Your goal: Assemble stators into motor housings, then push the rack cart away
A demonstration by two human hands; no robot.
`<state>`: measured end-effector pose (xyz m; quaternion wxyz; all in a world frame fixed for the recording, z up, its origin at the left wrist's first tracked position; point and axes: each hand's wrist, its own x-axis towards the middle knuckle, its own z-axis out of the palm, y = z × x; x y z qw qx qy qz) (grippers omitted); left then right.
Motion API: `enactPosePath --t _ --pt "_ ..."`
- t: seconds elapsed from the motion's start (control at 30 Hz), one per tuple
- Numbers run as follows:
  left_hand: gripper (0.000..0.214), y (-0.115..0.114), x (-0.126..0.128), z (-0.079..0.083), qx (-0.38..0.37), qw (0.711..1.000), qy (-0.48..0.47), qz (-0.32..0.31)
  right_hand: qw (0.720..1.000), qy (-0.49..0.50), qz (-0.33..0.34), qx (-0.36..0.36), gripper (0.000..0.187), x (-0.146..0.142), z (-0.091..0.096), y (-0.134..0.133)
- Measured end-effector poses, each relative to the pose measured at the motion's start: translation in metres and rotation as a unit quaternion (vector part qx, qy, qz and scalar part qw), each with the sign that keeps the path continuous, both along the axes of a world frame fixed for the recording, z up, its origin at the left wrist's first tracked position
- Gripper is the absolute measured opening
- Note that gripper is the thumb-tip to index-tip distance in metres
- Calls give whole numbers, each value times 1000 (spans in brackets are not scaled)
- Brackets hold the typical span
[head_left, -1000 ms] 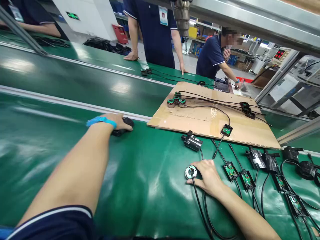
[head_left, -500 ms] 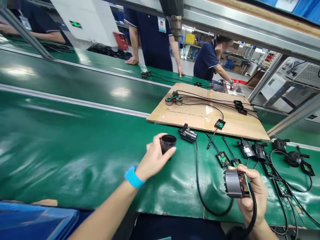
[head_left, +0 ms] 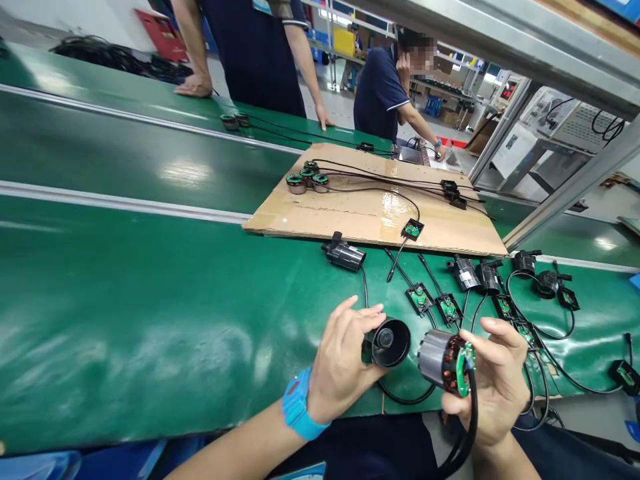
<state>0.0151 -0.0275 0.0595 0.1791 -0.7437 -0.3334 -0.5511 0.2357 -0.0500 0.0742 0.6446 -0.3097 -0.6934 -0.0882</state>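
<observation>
My left hand [head_left: 345, 350] is closed around a black cylindrical housing [head_left: 400, 341], its open mouth turned toward my right hand. Inside the mouth a round post shows. Between the fingers of my right hand [head_left: 497, 380] is a motor stator [head_left: 436, 360], grey on the outside, with copper windings and a green circuit board at its right end. A thick black cable [head_left: 473, 420] hangs from that board. The stator's left end faces the housing mouth, a small gap apart. Behind them a black pump [head_left: 345, 255] lies on the green mat [head_left: 200, 300].
A cardboard sheet [head_left: 350, 220] bears several stators [head_left: 296, 184] and cabled circuit boards [head_left: 413, 229]. More black pumps [head_left: 465, 273] and open board boxes [head_left: 420, 298] lie at the right among cables. Co-workers [head_left: 250, 53] stand across the bench.
My left hand has brought the housing rightward and down, close to the stator, and turned its mouth toward it. My right hand has shifted slightly left. The view has swung right.
</observation>
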Motion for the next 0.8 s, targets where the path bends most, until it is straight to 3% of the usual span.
enactPosePath --t 0.17,0.4,0.53,0.6,0.7,0.8 --pt "33 -2 4 0 -4 1000 2 -13 998 -64 9 20 58 -19 0 8" --pt "35 -1 8 2 -18 999 -8 -32 990 -139 -8 -7 54 -29 -1 18" --pt "47 12 11 -10 -45 996 -20 -74 974 -197 -109 24 72 -22 -21 24" --pt "48 22 12 -23 -86 993 -19 -76 958 -249 -143 -7 70 -19 -32 31" --pt "50 33 14 -39 -177 983 -15 -36 948 -291 -107 -71 60 -16 -41 39" --pt "57 33 13 -42 -197 980 -18 -29 968 -225 -21 -113 56 -16 -39 39"
